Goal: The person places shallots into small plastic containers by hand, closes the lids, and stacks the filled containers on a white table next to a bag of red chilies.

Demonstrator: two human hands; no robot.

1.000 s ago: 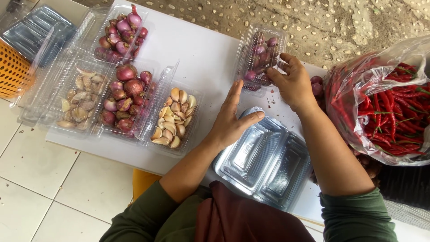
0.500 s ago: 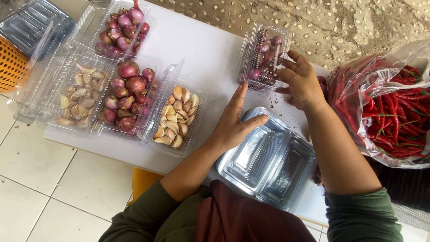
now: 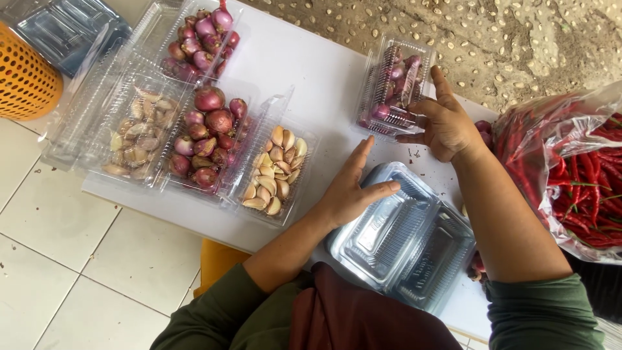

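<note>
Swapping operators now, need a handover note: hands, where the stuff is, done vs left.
Left hand: open, flat on the stack of empty clear containers.
Right hand: open, fingers touching the closed container of shallots, not gripping it.
Done: that container is filled and shut; four open trays of shallots and garlic are filled on the white table.
Left: those trays are unclosed, empties unfilled, bag of red chillies unpacked.

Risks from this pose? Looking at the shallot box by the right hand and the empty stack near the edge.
1. The right hand touches the filled shallot box only with its fingertips; a nudge might tip it.
2. The stack of empty clear boxes looks to overhang the white table edge, with the left hand just at its corner; it may slide off.
</note>
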